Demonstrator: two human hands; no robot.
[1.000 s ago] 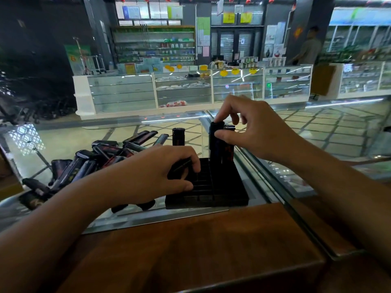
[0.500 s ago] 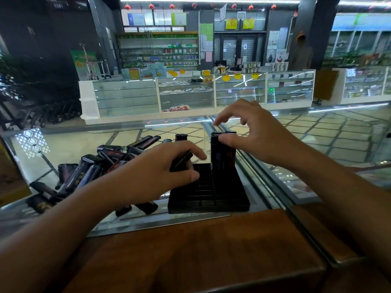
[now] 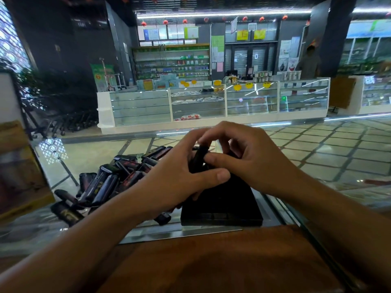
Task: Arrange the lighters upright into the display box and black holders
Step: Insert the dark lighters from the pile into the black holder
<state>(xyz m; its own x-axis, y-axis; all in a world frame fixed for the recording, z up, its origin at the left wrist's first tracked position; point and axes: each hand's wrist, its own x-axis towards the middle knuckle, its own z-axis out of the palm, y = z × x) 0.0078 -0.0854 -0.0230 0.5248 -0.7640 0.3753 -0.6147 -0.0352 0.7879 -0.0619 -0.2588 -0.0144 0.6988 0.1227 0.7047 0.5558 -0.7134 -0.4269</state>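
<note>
A slim black lighter (image 3: 198, 158) with a glossy casing is held nearly upright, tilted slightly to the left, above the rear of a flat black slotted plastic holder (image 3: 222, 210). It is pinched by both hands at once: the left hand (image 3: 179, 176) is wrapped around its left side with the thumb laid across below it, and the right hand (image 3: 247, 159) is closed over its top and right side, the thumb pressed to its body. The lighter's lower end is hidden behind the left thumb, so contact with the holder cannot be told. The holder is set on a glass display counter (image 3: 95, 149), just beyond a brown wooden ledge (image 3: 211, 261). A loose heap of glossy black lighters with dark red markings (image 3: 118, 176) is seen lying flat on the glass, just left of the holder. Any lighters already standing in the holder are covered by the hands.
</note>
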